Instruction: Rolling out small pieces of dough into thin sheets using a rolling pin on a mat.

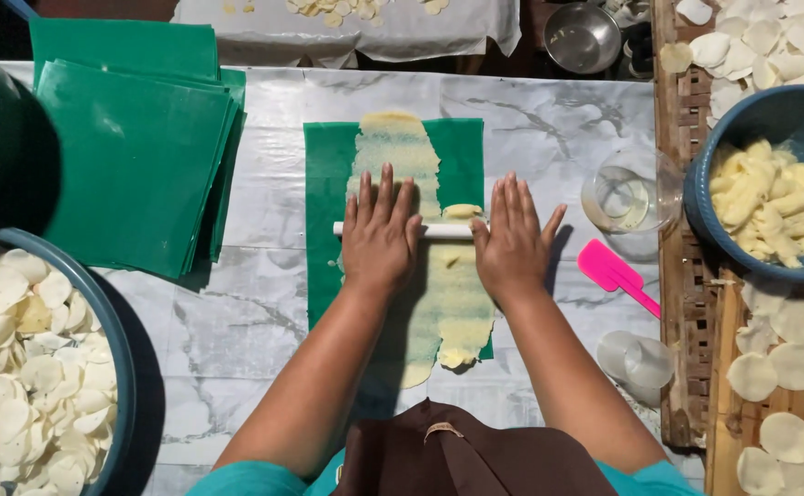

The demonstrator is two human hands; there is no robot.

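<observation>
A long strip of thin yellow dough [400,152] lies on a green plastic sheet [326,165] in the middle of the marble-patterned table. A white rolling pin [446,231] lies across the dough. My left hand [379,230] presses flat on the pin's left part, fingers spread. My right hand [512,239] presses flat on its right part, fingers spread. A small lump of dough [461,211] sits just beyond the pin.
A stack of green sheets [131,152] lies at the left. A blue tub of pale round discs [30,367] stands at the lower left. At the right: a glass jar [624,197], a pink scraper [615,273], a blue bowl of dough pieces [774,197], discs on a wooden rack [792,367].
</observation>
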